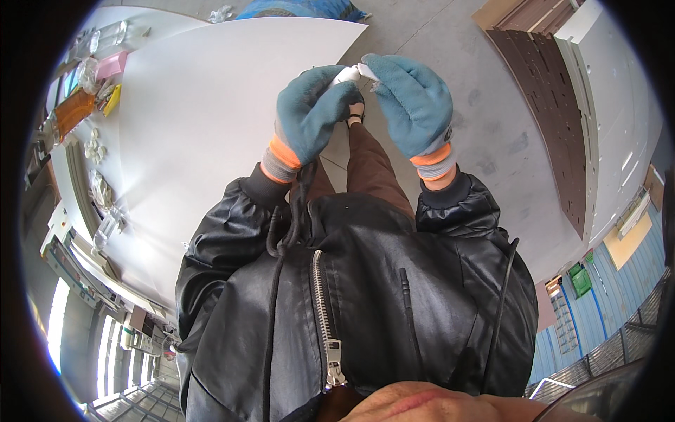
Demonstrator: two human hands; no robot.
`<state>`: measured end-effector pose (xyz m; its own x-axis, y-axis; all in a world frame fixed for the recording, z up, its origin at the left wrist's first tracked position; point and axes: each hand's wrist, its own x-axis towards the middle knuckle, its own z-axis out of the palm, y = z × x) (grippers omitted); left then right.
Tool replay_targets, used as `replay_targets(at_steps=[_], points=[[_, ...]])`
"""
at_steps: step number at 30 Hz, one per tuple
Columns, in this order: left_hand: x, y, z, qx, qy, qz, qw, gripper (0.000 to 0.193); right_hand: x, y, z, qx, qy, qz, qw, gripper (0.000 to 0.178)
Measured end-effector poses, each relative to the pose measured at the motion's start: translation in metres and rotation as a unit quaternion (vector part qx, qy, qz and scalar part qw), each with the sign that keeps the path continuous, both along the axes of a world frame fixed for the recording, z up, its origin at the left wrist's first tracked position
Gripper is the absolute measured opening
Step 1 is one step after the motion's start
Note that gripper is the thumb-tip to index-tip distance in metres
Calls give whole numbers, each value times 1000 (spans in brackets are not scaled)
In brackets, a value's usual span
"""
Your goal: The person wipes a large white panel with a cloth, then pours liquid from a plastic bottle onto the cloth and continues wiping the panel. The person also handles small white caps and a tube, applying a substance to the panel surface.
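Both my hands wear blue-grey gloves with orange and grey cuffs, held up in front of me at the top middle. My left hand (309, 109) is closed round a small white object (344, 76), which pokes out between thumb and fingers. Close beside it, my right hand (416, 105) pinches a thin white piece (367, 72) at its fingertips. The two white parts meet or nearly meet; whether they are joined, I cannot tell. Most of the left-hand object is hidden by the glove, so its kind does not show.
A large white board (211, 91) lies to the left. Along its far left edge are plastic bags, a yellow item (112, 100) and an orange-brown container (73, 112). Dark brown panels (548, 105) stand at right. A blue sack (302, 8) lies beyond the board on the grey floor (485, 133).
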<state>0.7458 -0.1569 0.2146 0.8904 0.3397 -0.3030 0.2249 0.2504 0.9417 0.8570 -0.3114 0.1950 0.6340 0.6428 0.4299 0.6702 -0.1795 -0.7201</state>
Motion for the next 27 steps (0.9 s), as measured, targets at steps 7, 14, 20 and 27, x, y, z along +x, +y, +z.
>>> replay_targets(at_steps=[7, 14, 20, 27], points=[[-4, 6, -14, 128, -39, -19, 991, 24, -3, 1, 3, -54, -63, -13, 997, 36], [-2, 12, -8, 181, -34, -36, 982, 22, -10, 0, 13, -104, -63, -6, 993, 31], [3, 15, -9, 195, -40, -35, 979, 22, -11, 5, 15, 17, 113, -11, 993, 23], [6, 15, -3, 206, -28, -43, 977, 21, -15, 5, 26, -20, 367, -76, 927, 22]])
